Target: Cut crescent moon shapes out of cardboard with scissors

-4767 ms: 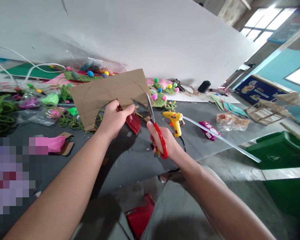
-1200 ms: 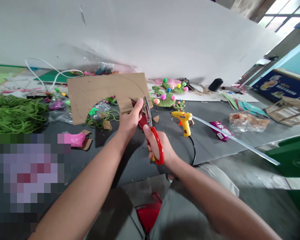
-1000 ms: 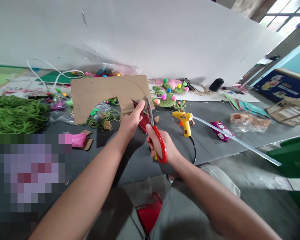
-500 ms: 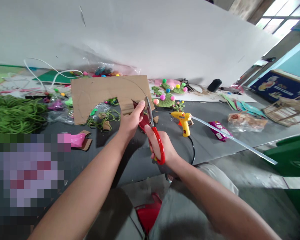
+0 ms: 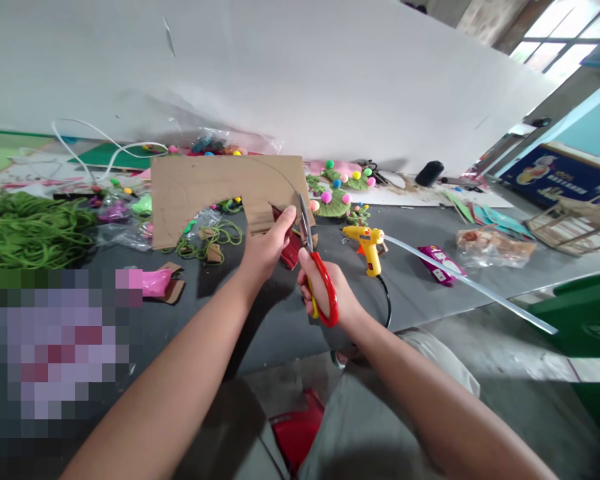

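A brown piece of cardboard [image 5: 220,175] with a curved line drawn on it and a rounded cut-out along its lower side is gripped by my left hand [image 5: 270,243], thumb on top near its right end. My right hand [image 5: 330,287] is wrapped round the red handles of a pair of scissors [image 5: 325,280]. Their blades point up and away from me, at the cardboard's right part by the drawn line. Behind my left thumb, a dark red item [image 5: 291,252] lies on the table, partly hidden.
A yellow glue gun [image 5: 365,243] with a long clear glue stick [image 5: 480,287] lies to the right, near a purple packet [image 5: 440,265]. Green yarn [image 5: 30,230] is heaped at left. Pompom-covered green pieces [image 5: 333,200] sit behind. A green bin [image 5: 580,320] stands at the right edge.
The cardboard and both hands have shifted slightly to the right in view. The scissor blades look a little closer together, and more of the yellow inside the handles shows.
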Motion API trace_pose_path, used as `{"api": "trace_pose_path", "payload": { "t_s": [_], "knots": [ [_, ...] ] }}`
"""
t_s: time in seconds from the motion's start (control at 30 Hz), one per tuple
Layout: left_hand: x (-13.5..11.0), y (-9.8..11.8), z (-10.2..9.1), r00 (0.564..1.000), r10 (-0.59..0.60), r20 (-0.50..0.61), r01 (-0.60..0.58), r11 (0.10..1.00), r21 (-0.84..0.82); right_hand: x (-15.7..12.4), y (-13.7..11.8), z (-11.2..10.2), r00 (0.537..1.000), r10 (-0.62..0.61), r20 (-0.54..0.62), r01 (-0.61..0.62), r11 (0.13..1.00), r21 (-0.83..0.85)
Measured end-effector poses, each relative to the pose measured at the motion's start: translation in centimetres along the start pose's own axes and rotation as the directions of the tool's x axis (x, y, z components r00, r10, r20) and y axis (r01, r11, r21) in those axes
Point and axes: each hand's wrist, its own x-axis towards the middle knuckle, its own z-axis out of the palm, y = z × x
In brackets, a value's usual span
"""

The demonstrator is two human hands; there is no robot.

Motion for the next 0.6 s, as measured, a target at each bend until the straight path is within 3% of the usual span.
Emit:
{"api": "trace_pose_path", "payload": {
  "t_s": [0.2, 0.4, 0.6],
  "knots": [
    [0.05, -0.34, 0.01, 1.000, -0.028, -0.006, 0.028, 1.000, 0.007, -0.17, -0.37, -0.22, 0.999, 0.019, -0.028, -0.021, 0.997, -0.081],
    [-0.02, -0.16, 0.27, 1.000, 0.000, 0.007, 0.000, 0.999, -0.034, -0.37, -0.31, -0.31, 0.997, -0.037, -0.069, 0.021, 0.975, -0.222],
    [-0.01, 0.03, 0.06, 1.000, -0.005, -0.020, 0.004, 0.999, -0.034, 0.11, 0.15, -0.34, 0.997, -0.059, -0.049, 0.051, 0.986, -0.157]
  ]
}}
